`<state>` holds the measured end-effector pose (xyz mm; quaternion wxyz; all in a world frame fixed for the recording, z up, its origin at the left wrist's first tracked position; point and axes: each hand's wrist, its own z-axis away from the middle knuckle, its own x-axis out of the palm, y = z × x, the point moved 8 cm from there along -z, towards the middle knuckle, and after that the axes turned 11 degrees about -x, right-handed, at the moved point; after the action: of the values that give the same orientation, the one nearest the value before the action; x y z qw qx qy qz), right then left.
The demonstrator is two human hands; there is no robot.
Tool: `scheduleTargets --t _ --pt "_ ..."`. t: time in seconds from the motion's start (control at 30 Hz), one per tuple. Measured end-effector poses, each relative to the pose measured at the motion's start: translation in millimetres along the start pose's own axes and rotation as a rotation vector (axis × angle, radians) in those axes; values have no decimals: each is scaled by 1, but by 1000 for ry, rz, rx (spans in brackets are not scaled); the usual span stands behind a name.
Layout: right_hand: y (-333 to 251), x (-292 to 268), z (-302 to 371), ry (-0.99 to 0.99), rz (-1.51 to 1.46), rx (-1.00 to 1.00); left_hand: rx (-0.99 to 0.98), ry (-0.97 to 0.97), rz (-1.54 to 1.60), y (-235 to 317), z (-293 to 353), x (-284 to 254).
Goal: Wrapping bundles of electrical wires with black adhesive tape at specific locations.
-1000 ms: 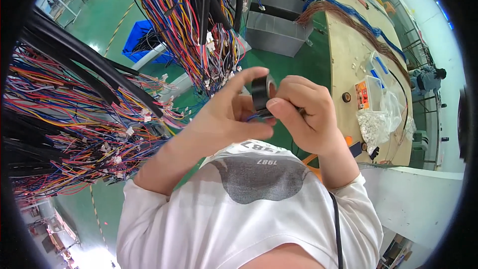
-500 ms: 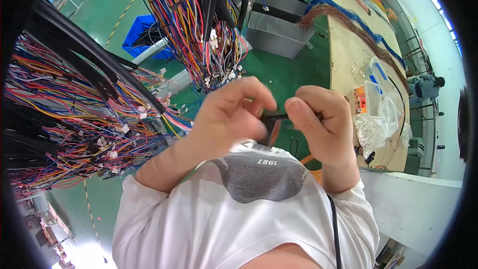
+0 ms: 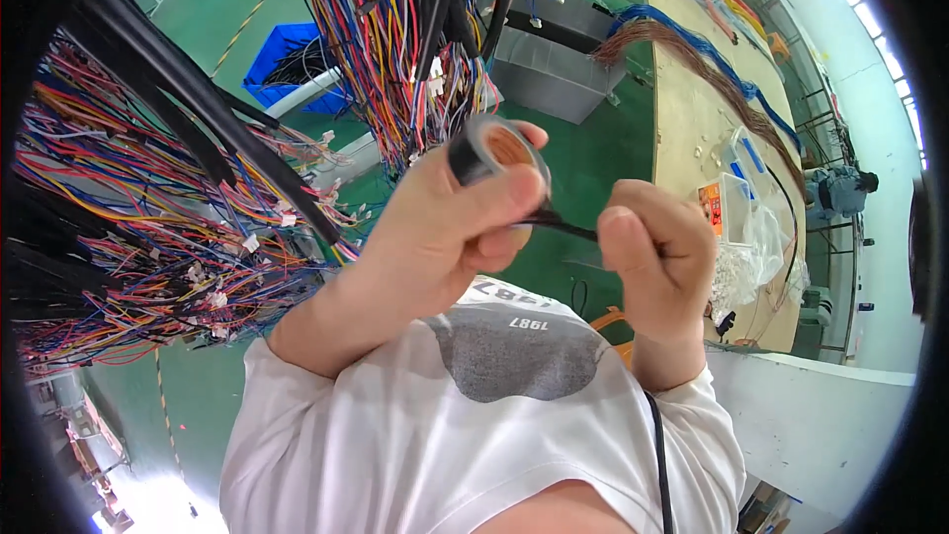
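Observation:
My left hand (image 3: 427,227) grips a roll of black tape (image 3: 472,153), its orange-brown core facing up and to the right. A thin dark strand (image 3: 571,227) runs from beneath the roll across to my right hand (image 3: 660,262). That hand is closed, its thumb pressing the strand against the curled fingers. Whether the strand is cable, tape or both, I cannot tell. Both hands are held in front of my white shirt. Just beyond my left hand hangs a thick bundle of coloured wires (image 3: 381,59) with white connectors.
More wire bundles (image 3: 148,208) with black sleeves hang at the left. Behind are a blue crate (image 3: 267,67) and a grey bin (image 3: 554,74). On the right, a wooden table (image 3: 682,109) carries long wires (image 3: 692,54) and a bag of white parts (image 3: 733,277). Another person (image 3: 840,191) is beyond it.
The tape roll has swung up into clear view in my left hand, which has turned. My right hand has shifted slightly right and down, and more of the dark strand shows between the hands.

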<state>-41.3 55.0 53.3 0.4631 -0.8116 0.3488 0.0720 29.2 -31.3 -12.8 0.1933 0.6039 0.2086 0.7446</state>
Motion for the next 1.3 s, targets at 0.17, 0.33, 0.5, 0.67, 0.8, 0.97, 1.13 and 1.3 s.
scheduleTargets --t 0.17,0.33,0.5,0.67,0.8,0.97,1.13,1.3 --pt "18 -13 5 146 -193 286 458 16 -540 14 7 0" --pt "10 -10 1 81 -124 188 444 138 -873 2 3 -2" --pt "1 -3 -4 24 -17 99 356 272 -959 -1 -12 -13" --pt "5 -10 0 53 -21 125 -34 -199 -70 -11 -15 5" --pt "15 -19 4 196 -196 268 34 -34 46 1 -7 -9" --pt "21 -22 4 220 -295 296 378 -239 -446 7 -1 0" --pt "13 -18 0 100 -152 200 392 12 -907 -1 -10 4" --pt "11 -17 -1 90 -124 224 414 175 -678 -2 -22 -17"
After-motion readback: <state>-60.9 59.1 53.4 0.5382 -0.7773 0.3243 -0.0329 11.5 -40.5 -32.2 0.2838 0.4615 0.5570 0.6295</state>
